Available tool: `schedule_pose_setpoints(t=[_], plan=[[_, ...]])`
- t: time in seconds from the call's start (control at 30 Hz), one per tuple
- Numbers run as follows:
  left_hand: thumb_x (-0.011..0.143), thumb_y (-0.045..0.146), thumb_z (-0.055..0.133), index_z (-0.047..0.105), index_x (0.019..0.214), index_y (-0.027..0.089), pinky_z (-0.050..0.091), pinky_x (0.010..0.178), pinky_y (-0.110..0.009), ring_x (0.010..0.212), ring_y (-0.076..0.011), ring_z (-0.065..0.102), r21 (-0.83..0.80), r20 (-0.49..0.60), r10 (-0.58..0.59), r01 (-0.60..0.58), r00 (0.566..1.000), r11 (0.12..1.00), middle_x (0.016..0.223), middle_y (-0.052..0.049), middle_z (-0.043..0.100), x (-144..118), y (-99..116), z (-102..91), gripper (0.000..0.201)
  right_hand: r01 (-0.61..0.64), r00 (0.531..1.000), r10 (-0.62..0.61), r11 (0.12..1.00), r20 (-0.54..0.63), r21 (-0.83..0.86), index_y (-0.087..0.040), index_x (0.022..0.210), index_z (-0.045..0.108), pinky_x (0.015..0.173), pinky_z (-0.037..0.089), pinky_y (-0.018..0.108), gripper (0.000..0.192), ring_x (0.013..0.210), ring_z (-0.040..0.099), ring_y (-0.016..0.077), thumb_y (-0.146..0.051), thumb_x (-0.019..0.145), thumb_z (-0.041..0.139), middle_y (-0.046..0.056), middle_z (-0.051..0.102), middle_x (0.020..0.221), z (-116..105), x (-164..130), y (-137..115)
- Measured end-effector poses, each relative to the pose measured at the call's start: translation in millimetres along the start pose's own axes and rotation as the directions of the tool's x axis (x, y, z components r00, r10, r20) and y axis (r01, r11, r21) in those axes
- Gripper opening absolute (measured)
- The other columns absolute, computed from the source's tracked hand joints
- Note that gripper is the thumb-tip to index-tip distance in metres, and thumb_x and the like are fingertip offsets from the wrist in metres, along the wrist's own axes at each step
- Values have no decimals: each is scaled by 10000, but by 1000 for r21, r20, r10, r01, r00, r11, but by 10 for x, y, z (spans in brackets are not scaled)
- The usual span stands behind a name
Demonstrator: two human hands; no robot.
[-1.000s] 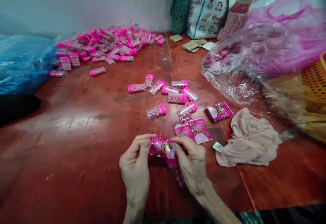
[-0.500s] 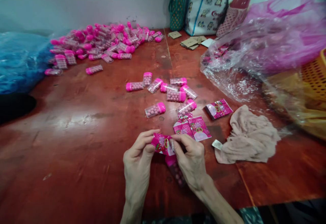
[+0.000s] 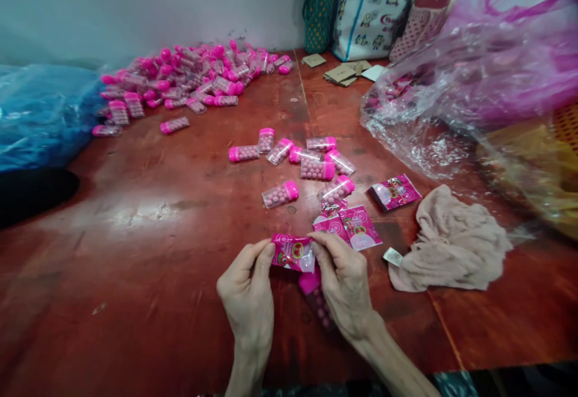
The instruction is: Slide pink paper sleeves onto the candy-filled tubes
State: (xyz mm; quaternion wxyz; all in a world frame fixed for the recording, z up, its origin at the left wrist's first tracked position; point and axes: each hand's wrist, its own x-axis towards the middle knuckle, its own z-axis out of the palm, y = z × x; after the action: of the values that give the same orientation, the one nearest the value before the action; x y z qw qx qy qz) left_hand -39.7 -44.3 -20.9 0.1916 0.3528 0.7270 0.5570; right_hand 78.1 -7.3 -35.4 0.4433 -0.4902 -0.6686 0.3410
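Observation:
Between my two hands stretches a small pink printed label (image 3: 292, 253). My left hand (image 3: 248, 285) pinches its left end, thumb on top. My right hand (image 3: 345, 282) grips the right end with thumb and fingers. Under the label, partly covered by my right hand, lies a clear container with a pink cap (image 3: 310, 282) and round pink candies inside. Just beyond the right hand are loose pink labels (image 3: 361, 227), and a thicker stack of them (image 3: 395, 192) sits to the right. Several filled containers (image 3: 280, 194) lie farther out on the reddish wooden table (image 3: 149, 276).
A big heap of pink-capped containers (image 3: 180, 78) lies by the wall, beside a blue plastic bag (image 3: 45, 114). At right are a crumpled beige cloth (image 3: 451, 240), clear plastic wrap (image 3: 428, 138) and a pink bag (image 3: 519, 65). Cardboard pieces (image 3: 342, 74) lie near a white printed bag (image 3: 372, 14).
The label is now held flatter and wider between my hands, with the left fingers curled in more. The whole view has shifted slightly, so things appear a little farther right.

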Motion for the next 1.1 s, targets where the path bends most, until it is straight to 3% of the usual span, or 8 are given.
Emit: schedule_pose_setpoints(t=[0.1, 0.2, 0.3, 0.6, 0.8, 0.93, 1.1], plan=[[699, 211, 698, 706, 767, 225, 454, 654, -172, 656, -96, 584, -4, -95, 45, -45, 994, 999, 696, 52, 658, 9, 21, 14, 70, 53, 997, -54, 998, -49, -22, -96, 921, 652, 664, 476, 274, 184, 740, 620, 181, -91, 851, 483, 91, 669, 795, 7, 2, 15], [666, 211, 723, 707, 737, 214, 476, 604, -155, 620, -90, 596, -93, -8, -66, 65, 998, 994, 666, 48, 663, 10, 37, 17, 73, 65, 997, -66, 998, -49, -9, -94, 932, 656, 674, 483, 275, 188, 735, 622, 178, -75, 841, 492, 91, 678, 801, 5, -3, -2], [626, 199, 751, 708, 795, 213, 485, 591, -137, 604, -80, 603, -158, -68, -165, 152, 984, 976, 661, 47, 675, 9, 33, 21, 176, 74, 996, -74, 997, -51, 1, -88, 930, 658, 675, 484, 280, 187, 724, 618, 176, -72, 834, 498, 91, 680, 789, -7, -11, -28], [627, 173, 746, 718, 774, 207, 471, 545, -112, 572, -65, 583, -178, 2, -187, 184, 982, 967, 624, 50, 668, 23, 45, 32, 154, 56, 998, -55, 995, -15, 78, -135, 957, 639, 667, 497, 308, 288, 742, 608, 190, -36, 700, 553, 66, 671, 823, -25, 3, -55], [667, 185, 722, 724, 781, 240, 475, 574, -125, 599, -70, 587, -173, 78, -89, 102, 993, 980, 669, 53, 679, -9, 57, 2, 127, 155, 988, -152, 979, -33, 136, -170, 817, 678, 582, 463, 282, 256, 619, 568, 159, -19, 755, 480, 27, 660, 681, -54, 11, -42], [661, 143, 721, 707, 782, 218, 474, 617, -163, 657, -93, 579, -191, 164, 20, 12, 986, 981, 701, 41, 642, -18, 83, -9, 143, 124, 992, -122, 984, -16, 126, -176, 817, 672, 570, 457, 282, 217, 615, 561, 158, -65, 789, 488, 22, 648, 673, -44, -7, -35], [692, 112, 687, 680, 721, 200, 477, 651, -204, 715, -122, 589, -216, 237, 49, 4, 970, 976, 745, 13, 634, -1, 96, -18, 92, 116, 993, -118, 988, 12, 101, -172, 783, 670, 579, 453, 296, 205, 616, 555, 165, -112, 826, 478, 31, 645, 662, -43, -11, -59]])
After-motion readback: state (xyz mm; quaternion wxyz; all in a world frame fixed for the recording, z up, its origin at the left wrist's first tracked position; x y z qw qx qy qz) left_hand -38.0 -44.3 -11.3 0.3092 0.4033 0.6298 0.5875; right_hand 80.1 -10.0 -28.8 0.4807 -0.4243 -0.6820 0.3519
